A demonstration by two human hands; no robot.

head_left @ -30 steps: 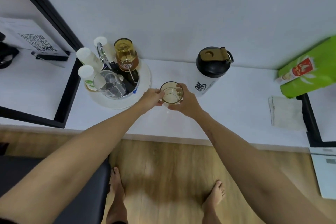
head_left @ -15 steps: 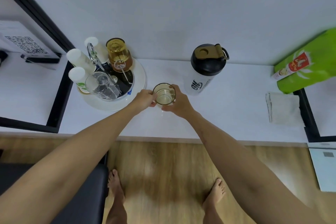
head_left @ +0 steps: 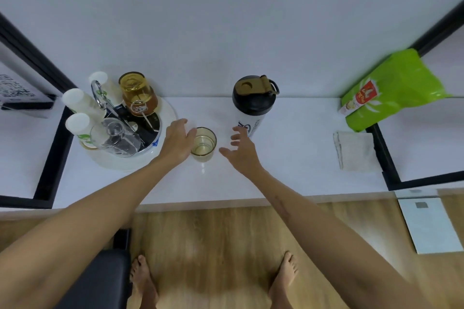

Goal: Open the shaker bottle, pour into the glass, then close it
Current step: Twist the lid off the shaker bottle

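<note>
A small amber-tinted glass point(head_left: 204, 143) stands upright on the white counter point(head_left: 288, 158), empty as far as I can see. My left hand point(head_left: 177, 141) is just left of it, fingers spread, its thumb close to the rim. My right hand point(head_left: 241, 149) hovers to the right of the glass, open, fingers apart, holding nothing. The shaker bottle point(head_left: 253, 105), white with a black lid and a gold flip cap, stands behind my right hand near the wall. Its cap is down.
A round white tray point(head_left: 165, 110) on the left carries an upturned amber glass point(head_left: 137, 94), a clear glass point(head_left: 115, 136) and white bottles point(head_left: 77, 101). A folded cloth point(head_left: 353, 150) and a green bag point(head_left: 391, 90) lie at the right. Black frames border both sides.
Both hands held the glass a moment ago. They have let go of it and spread apart; the glass now stands alone on the counter.
</note>
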